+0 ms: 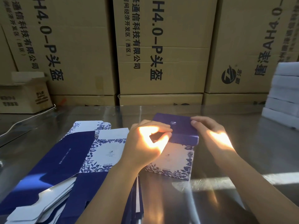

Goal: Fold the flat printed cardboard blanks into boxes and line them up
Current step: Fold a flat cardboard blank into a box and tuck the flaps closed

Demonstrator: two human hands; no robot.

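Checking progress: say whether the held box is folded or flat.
Partly folded: dark blue flap creased above floral panel; left hand, right hand hold it.

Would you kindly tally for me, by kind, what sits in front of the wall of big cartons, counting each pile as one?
Box being folded: 1
Pile of flat blanks: 1 (its sheets cannot be counted)
Stack of white boxes: 1
Small open brown carton: 1
White cable: 1
Total: 5

Sunlit steel table (242, 143) before stacked brown cartons (161, 54)
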